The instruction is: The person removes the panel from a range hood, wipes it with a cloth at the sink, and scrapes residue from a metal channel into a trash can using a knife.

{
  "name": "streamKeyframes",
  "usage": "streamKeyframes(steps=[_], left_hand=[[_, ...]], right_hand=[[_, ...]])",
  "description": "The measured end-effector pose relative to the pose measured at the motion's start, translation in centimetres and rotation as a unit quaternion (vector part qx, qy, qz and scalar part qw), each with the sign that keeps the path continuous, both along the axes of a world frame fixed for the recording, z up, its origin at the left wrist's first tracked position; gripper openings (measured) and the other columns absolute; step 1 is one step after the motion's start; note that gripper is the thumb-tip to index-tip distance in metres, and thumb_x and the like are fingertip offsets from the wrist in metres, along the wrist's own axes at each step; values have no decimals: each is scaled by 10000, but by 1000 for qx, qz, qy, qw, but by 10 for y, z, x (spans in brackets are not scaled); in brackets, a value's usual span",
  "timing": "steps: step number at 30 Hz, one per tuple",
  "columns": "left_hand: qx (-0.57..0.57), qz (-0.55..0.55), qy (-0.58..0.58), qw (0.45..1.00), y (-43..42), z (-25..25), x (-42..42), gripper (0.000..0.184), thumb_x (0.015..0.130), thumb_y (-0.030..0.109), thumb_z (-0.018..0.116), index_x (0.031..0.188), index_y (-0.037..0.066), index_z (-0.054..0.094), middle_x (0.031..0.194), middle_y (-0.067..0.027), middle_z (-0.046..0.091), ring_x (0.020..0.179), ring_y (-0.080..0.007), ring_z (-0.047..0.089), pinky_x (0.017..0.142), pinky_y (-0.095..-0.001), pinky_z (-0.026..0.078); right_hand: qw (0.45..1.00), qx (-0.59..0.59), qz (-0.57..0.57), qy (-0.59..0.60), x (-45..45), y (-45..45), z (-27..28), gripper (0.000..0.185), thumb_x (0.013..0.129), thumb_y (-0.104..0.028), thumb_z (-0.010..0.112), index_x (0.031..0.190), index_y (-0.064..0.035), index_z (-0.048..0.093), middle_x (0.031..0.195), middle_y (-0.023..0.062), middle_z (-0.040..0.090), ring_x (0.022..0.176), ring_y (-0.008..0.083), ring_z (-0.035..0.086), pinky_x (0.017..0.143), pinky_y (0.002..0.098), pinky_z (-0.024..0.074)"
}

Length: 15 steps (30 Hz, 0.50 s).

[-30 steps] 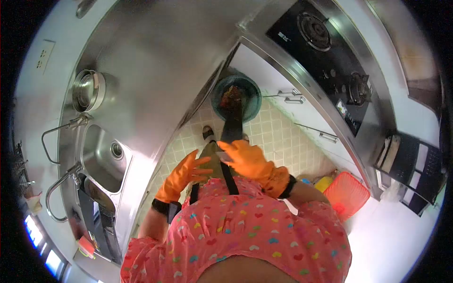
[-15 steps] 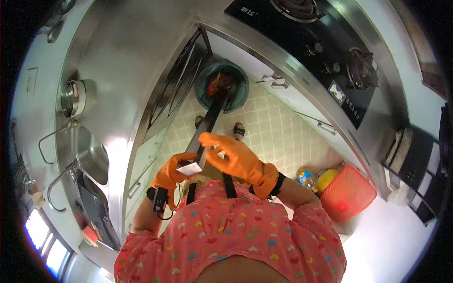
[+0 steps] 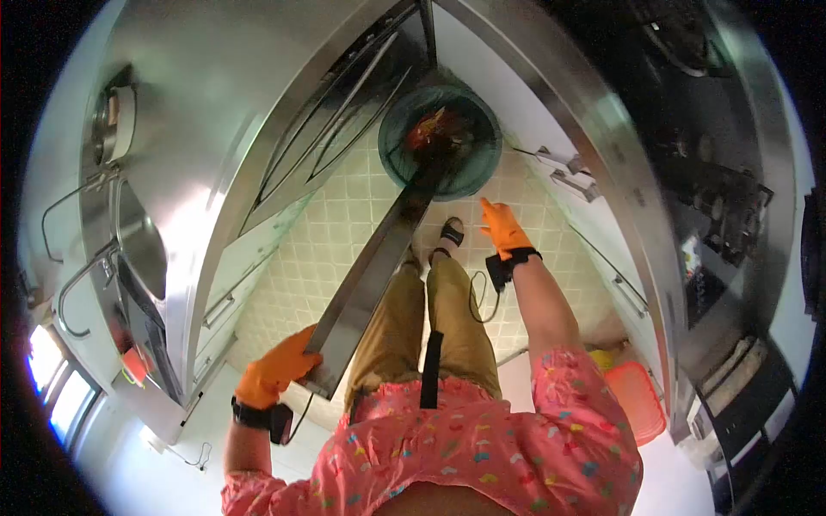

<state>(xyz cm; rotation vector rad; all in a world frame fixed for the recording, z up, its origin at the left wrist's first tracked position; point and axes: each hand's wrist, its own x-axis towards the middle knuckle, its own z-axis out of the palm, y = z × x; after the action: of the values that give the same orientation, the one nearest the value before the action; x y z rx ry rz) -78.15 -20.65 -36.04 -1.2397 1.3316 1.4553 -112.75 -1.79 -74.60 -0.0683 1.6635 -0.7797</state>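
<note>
My left hand point(image 3: 277, 368), in an orange rubber glove, grips the near end of a long, narrow metal trough point(image 3: 366, 288). The trough slants away from me, and its dark far end reaches over a round green tub point(image 3: 397, 176) on the floor. Reddish and brown scraps point(image 3: 428, 129) lie in the tub; what they are I cannot make out. My right hand point(image 3: 506, 230), gloved in orange too, is off the trough, to its right and just short of the tub. Its fingers point forward, apart, with nothing in them.
Steel counters flank me, with a sink point(image 3: 142, 236) on the left and a black gas hob point(image 3: 701, 172) on the right. Cabinet handles point(image 3: 572, 182) jut out near the tub. A red plastic basket point(image 3: 637, 400) stands at the lower right. My sandalled foot point(image 3: 452, 230) is on the tiles.
My right hand has moved from beside the trough's near end forward toward the tub. My left hand has shifted down and left with the trough, which shows more of its length.
</note>
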Motion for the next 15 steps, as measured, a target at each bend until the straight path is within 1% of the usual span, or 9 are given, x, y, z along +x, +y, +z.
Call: streamKeyframes(steps=[2, 5, 7, 8, 10, 12, 13, 14, 15], left_hand=[[-24, 36, -32, 999, 2, -6, 18, 504, 861, 70, 532, 1359, 88, 464, 884, -47, 623, 652, -102, 532, 530, -257, 442], [29, 223, -95, 970, 11, -22, 72, 527, 840, 54, 547, 1361, 51, 467, 1038, -37, 633, 861, -131, 565, 747, -265, 470], [87, 321, -29, 943, 6, -18, 56, 580, 790, -9, 539, 1363, 1, 453, 1166, -50, 597, 1056, -138, 542, 910, -261, 412], [83, 342, -46, 935, 6, -16, 58, 593, 782, -24, 529, 1368, -10, 442, 1176, -61, 594, 1067, -140, 543, 925, -263, 407], [78, 360, -58, 928, 7, -14, 62, 607, 773, -39, 520, 1373, -22, 431, 1186, -72, 592, 1077, -142, 543, 940, -264, 402], [26, 402, -54, 914, 6, -12, 64, 617, 754, -66, 502, 1367, -36, 440, 1205, -86, 592, 1099, -155, 546, 973, -275, 388], [27, 399, -50, 915, 4, -12, 64, 617, 754, -66, 502, 1367, -36, 440, 1205, -86, 592, 1099, -155, 546, 973, -275, 388], [-7, 404, -46, 914, 2, -11, 63, 624, 732, -85, 496, 1354, -45, 456, 1207, -95, 595, 1110, -160, 549, 983, -279, 384], [-41, 408, -43, 911, -1, -7, 63, 632, 711, -104, 489, 1341, -54, 472, 1209, -104, 598, 1122, -165, 551, 992, -283, 379]], right_hand=[[981, 97, -166, -39, 5, -32, -18, 668, 869, -429, 624, 1265, 82, 454, 1267, 215, 480, 1129, 331, 515, 935, 439, 484], [997, 36, -74, 7, 10, -22, -107, 663, 861, -422, 636, 1286, 55, 459, 1316, 231, 456, 1151, 344, 506, 921, 431, 492], [1000, 2, -7, 20, 13, -26, -134, 641, 852, -406, 652, 1304, 11, 472, 1359, 234, 437, 1170, 351, 499, 903, 420, 503], [998, 23, -57, -2, 20, -22, -155, 594, 845, -378, 663, 1288, -16, 500, 1331, 210, 475, 1169, 348, 504, 883, 415, 510], [993, 41, -109, -20, 28, -34, -158, 550, 838, -351, 674, 1271, -44, 529, 1304, 187, 512, 1168, 344, 510, 863, 410, 517], [960, 82, -268, -24, 42, -61, -106, 462, 812, -258, 699, 1202, -40, 579, 1213, 165, 584, 1105, 336, 559, 805, 396, 533], [959, 80, -272, -21, 46, -57, -114, 462, 812, -258, 699, 1202, -40, 579, 1213, 165, 584, 1105, 336, 559, 805, 396, 533], [983, 37, 59, 167, 51, -49, -124, 435, 797, -225, 710, 1168, -30, 595, 1170, 153, 605, 1039, 328, 584, 775, 386, 537], [864, -6, 382, 328, 57, -42, -125, 408, 782, -192, 720, 1135, -21, 610, 1127, 142, 627, 972, 321, 609, 744, 377, 541]])
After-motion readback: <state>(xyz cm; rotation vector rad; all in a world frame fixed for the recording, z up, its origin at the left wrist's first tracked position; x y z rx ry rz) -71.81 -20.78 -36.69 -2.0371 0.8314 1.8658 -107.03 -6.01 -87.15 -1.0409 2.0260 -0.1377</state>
